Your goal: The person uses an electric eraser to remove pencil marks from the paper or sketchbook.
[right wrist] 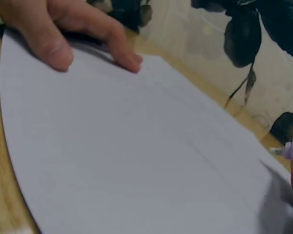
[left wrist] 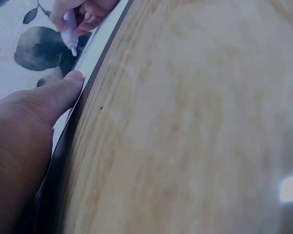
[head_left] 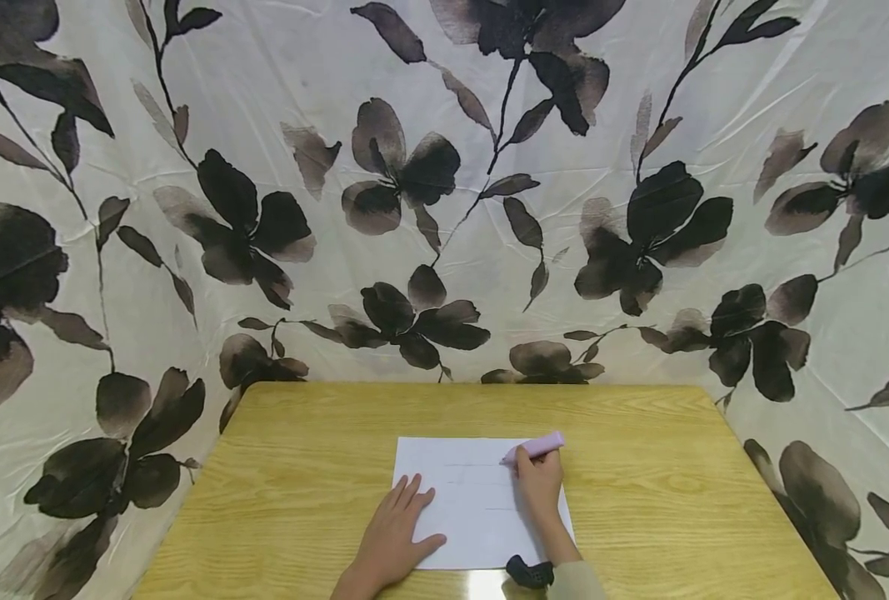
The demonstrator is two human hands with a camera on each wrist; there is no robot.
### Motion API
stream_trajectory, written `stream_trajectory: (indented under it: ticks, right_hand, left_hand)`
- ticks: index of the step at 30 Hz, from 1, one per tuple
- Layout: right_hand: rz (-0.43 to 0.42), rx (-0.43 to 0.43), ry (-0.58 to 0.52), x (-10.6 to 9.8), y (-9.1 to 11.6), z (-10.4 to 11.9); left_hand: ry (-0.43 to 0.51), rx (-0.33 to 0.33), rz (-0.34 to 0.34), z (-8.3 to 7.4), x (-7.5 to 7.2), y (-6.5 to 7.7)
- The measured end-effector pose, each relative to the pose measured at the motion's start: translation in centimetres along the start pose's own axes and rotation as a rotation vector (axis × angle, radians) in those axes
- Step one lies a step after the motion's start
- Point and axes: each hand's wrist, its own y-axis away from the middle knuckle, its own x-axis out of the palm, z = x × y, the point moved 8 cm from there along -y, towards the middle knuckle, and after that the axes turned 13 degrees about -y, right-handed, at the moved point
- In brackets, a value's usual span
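1. a white sheet of paper [head_left: 474,500] lies flat on the wooden table [head_left: 676,492], at about 6 o'clock of the tabletop, close to the near edge.
2. the left hand [head_left: 395,533] rests palm down on the sheet's 8 o'clock corner, fingers straight and spread toward 12 o'clock, pressing the paper and gripping nothing.
3. the right hand [head_left: 540,487] sits over the sheet's 3 o'clock edge, fingers curled round a pale purple pen [head_left: 536,448].
4. the pen slants with its tip toward 9 o'clock, the tip at the paper near the sheet's 1 o'clock corner.
5. faint straight lines cross the sheet.
6. a dark wristband [head_left: 530,572] sits on the right wrist.
7. a floral cloth [head_left: 444,208] hangs behind the table, at 12 o'clock.
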Motion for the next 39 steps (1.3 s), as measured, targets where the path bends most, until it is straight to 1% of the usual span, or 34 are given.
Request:
stream_trajectory:
  ticks: [1,3,6,8,12,16,23,32,39]
  right_hand:
    - [0.024,-0.007,0.017,0.2,0.0,-0.1]
    - [0.032,-0.026,0.047,0.3,0.1,-0.2]
    - [-0.013,-0.048,0.058,-0.3,0.4,-0.4]
    - [-0.034,-0.049,0.051,-0.7,0.6,-0.6]
    - [-0.032,-0.053,0.087,-1.0,0.9,-0.9]
    - [-0.019,-0.055,0.091,-0.7,0.9,-0.8]
    - [-0.022,-0.085,0.111,-0.4,0.6,-0.5]
    - [-0.016,-0.051,0.114,-0.2,0.8,-0.4]
    - [-0.006,-0.063,0.109,0.0,0.8,-0.2]
  left_hand:
    - [0.0,0.001,0.002,0.0,0.0,0.0]
    - [0.0,0.003,0.004,0.0,0.0,-0.1]
    - [-0.002,0.016,0.008,-0.1,0.1,0.0]
    - [-0.008,0.022,0.02,-0.3,0.3,0.2]
    - [-0.018,0.019,0.043,-0.4,0.6,0.5]
    - [-0.025,0.015,0.035,-0.3,0.5,0.5]
    - [-0.012,0.016,0.016,-0.1,0.5,0.2]
    - [-0.016,0.012,0.02,0.2,0.5,0.2]
    - [-0.019,0.013,0.013,0.1,0.2,0.2]
